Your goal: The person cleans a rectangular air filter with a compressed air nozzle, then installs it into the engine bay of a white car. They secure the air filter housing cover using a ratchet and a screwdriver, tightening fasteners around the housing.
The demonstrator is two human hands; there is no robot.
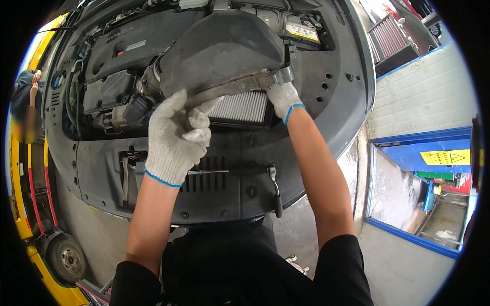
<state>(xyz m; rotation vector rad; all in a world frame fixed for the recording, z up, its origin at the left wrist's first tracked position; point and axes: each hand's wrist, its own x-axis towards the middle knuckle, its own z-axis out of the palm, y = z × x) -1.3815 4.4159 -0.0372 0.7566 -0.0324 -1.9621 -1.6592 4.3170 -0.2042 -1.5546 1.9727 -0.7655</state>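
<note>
Both my hands wear white knit gloves with blue cuffs. My left hand point(176, 135) grips the front rim of a dusty black air filter housing lid point(224, 48), which is tilted up over the engine bay. My right hand point(284, 98) holds the lid's right front corner by its clip. Under the raised lid the white pleated air filter point(242, 107) sits in its box. The lid's hose end joins a black ribbed intake duct point(148, 81) at the left.
A screwdriver point(229, 170) and a ratchet wrench point(275, 191) lie on the black radiator cover point(153, 199). The engine cover point(120, 48) and battery point(298, 28) are behind. Another person point(25, 107) stands at the far left beside a yellow lift. A red tool cart point(390, 38) is far right.
</note>
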